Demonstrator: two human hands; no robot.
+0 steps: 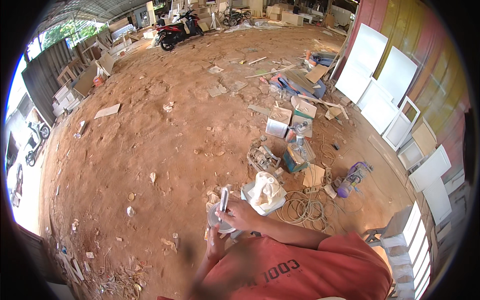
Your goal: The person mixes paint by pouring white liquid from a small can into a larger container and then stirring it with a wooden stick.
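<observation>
In front of my body, a round, pale-rimmed tub (231, 229) holds something greyish. My left hand (214, 243) is at its near left side, with fingers closed against it. My right hand (241, 215) reaches over the tub and grips a slim, whitish-grey stick-like tool (224, 196). The tool stands nearly upright with its lower part at the tub's opening; I cannot make out its exact kind. Just beyond my right hand, a bunched white cloth or plastic bag (266, 188) rests on a white container (279, 204).
Coiled hose (303, 210) lies right of my forearm, near a purple machine (351, 181). Ahead stand a small dirty motor-like machine (262, 155) and square tins (278, 121). White panels (361, 52) lean on the right wall. A red motorbike (176, 32) is parked far off on the dirt floor.
</observation>
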